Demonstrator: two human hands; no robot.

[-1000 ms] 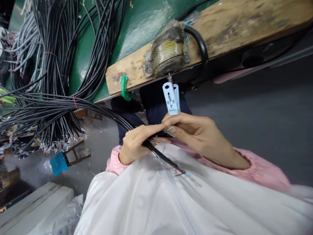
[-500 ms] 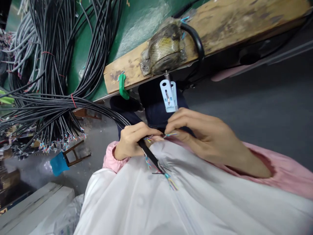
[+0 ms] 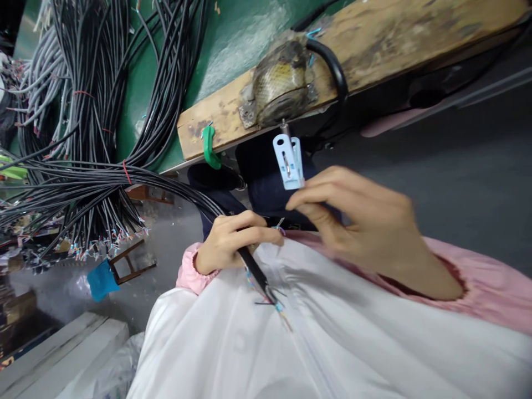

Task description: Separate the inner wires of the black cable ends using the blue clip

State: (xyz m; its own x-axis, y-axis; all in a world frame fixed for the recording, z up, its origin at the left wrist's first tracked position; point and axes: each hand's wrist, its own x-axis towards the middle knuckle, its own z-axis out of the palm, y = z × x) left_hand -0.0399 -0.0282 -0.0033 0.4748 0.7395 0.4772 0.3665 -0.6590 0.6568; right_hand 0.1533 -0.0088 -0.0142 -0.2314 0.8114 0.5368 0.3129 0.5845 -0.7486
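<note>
- The left hand (image 3: 226,241) is closed around a black cable (image 3: 257,274). The cable runs from the bundle (image 3: 83,183) at upper left, down and right across the white apron (image 3: 332,343). Its stripped end of coloured wires (image 3: 279,307) lies just below and right of that hand.
- The right hand (image 3: 357,221) is blurred, with thumb and forefinger pinched narrow just under the blue clip (image 3: 288,163). Whether a strand sits between them I cannot tell.
- Half a second ago the right hand pinched coloured strands beside the left; now it is higher and apart from the cable.
</note>
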